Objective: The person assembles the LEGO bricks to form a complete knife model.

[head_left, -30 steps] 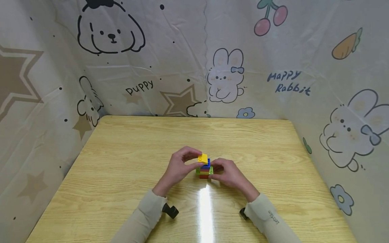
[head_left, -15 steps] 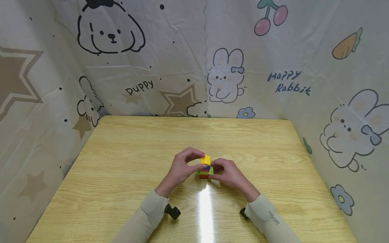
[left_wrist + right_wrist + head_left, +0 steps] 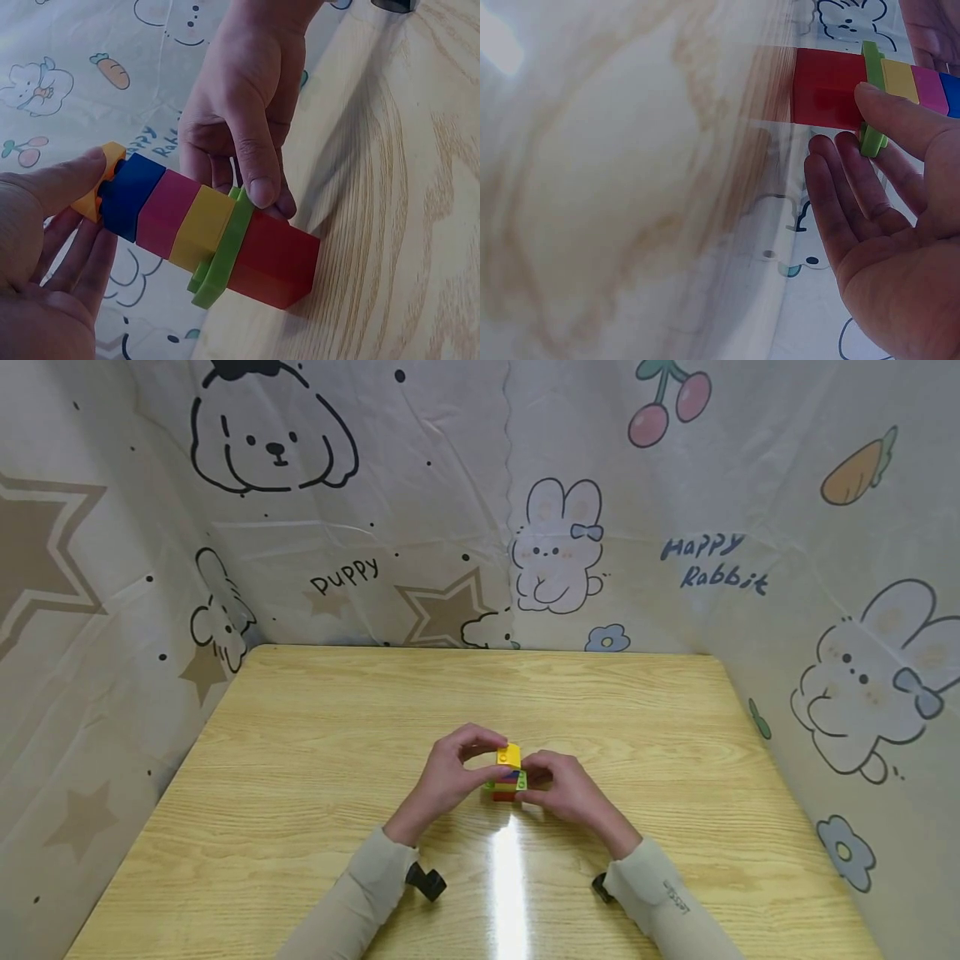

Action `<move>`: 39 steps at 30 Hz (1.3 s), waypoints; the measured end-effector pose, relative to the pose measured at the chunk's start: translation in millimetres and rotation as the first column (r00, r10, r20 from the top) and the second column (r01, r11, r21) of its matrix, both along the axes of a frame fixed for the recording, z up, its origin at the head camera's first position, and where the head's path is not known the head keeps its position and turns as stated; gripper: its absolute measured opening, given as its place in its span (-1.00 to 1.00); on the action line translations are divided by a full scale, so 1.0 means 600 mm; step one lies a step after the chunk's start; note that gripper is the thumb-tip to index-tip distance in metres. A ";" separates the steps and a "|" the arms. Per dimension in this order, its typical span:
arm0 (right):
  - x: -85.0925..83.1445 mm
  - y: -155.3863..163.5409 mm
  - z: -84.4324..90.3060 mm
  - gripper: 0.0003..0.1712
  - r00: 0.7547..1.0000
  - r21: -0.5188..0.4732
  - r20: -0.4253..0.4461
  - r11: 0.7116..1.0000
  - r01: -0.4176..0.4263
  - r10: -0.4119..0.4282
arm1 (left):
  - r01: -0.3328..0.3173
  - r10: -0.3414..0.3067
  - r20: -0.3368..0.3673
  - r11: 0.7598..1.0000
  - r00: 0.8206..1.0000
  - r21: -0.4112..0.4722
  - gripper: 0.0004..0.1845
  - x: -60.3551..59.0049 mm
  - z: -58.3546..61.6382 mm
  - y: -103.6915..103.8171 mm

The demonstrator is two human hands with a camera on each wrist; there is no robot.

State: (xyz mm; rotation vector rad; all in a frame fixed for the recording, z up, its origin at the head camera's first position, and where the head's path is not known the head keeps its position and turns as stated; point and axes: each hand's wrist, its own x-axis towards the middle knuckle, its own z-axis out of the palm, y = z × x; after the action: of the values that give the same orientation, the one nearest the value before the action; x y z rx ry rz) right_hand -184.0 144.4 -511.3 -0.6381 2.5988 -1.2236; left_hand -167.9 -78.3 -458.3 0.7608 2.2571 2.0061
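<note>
Head view first: a small brick tower (image 3: 507, 774) stands upright near the middle of the wooden worktop (image 3: 300, 760), both hands closed in on it. Left hand (image 3: 448, 770) comes in from the tower's left, thumb and fingers pinching the orange top brick (image 3: 100, 185) that sits on the blue one. Right hand (image 3: 564, 787) is just as close on the other side, lower down, its thumb (image 3: 257, 169) pressed on the green plate (image 3: 222, 250) above the red base brick (image 3: 826, 87) with the other fingers curled behind, gripping the stack. So the long axis runs straight up from the worktop, with one hand at the top end and one near the bottom. Cartoon-print curtain (image 3: 555, 543) hangs all around.
</note>
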 end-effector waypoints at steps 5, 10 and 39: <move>0.001 0.000 0.001 -0.62 1.000 -0.011 -0.001 1.000 -0.003 0.003 | 0.001 -0.001 -0.004 1.000 1.000 0.000 -0.73 0.000 -0.001 0.000; 0.001 0.000 0.003 -0.62 1.000 -0.004 0.004 1.000 0.000 0.000 | -0.010 0.008 -0.041 0.999 0.999 -0.040 -0.74 0.000 0.000 0.001; -0.001 0.001 0.000 -0.61 1.000 -0.010 0.007 1.000 -0.014 0.014 | -0.029 -0.001 -0.163 0.983 0.987 -0.180 -0.76 -0.030 -0.036 -0.005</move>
State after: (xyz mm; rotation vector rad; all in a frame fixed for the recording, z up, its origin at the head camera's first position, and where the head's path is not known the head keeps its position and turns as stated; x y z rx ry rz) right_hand -184.9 145.0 -511.1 -0.6516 2.5797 -1.2327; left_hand -185.7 -81.5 -479.7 0.9235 2.4975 1.7692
